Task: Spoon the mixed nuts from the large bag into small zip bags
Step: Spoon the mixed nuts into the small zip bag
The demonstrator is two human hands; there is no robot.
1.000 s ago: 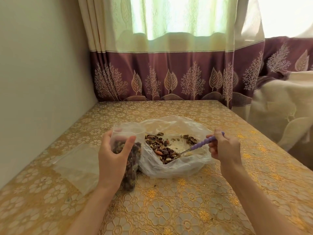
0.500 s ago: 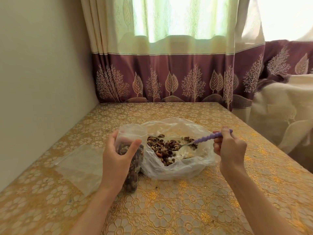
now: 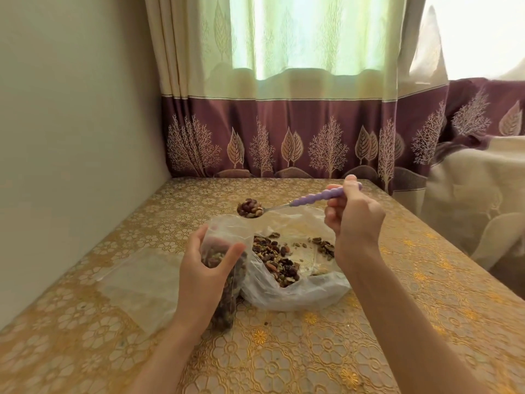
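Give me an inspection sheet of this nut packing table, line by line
Surface: table under gold floral cloth.
Job's things: large bag lies open, nuts inside; small zip bag upright, partly filled; purple-handled spoon loaded, raised above the small bag's mouth.
Clutter: empty clear bag flat at left; crumbs near the large bag.
Grippers: left hand grips the small zip bag; right hand holds the spoon.
Cables: nothing seen.
Surroundings: wall left; curtain behind.
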